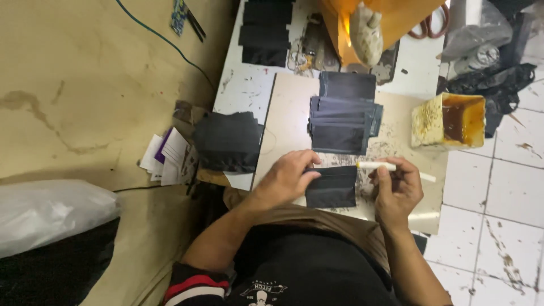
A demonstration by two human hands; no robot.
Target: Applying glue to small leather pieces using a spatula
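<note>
Matt black cloth piece (331, 187) on a smooth, scuffed board (289, 119).

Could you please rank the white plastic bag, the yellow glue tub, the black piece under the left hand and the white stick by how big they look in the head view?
1. White plastic bag, though nearer the camera.
2. Yellow glue tub and black piece: alike.
3. White stick.

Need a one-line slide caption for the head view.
Left hand presses a black piece on the board; right hand holds a white stick.

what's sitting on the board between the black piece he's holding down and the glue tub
In the head view, only the white stick in the right hand crosses it, over bare, speckled board between black piece and glue tub.
</note>
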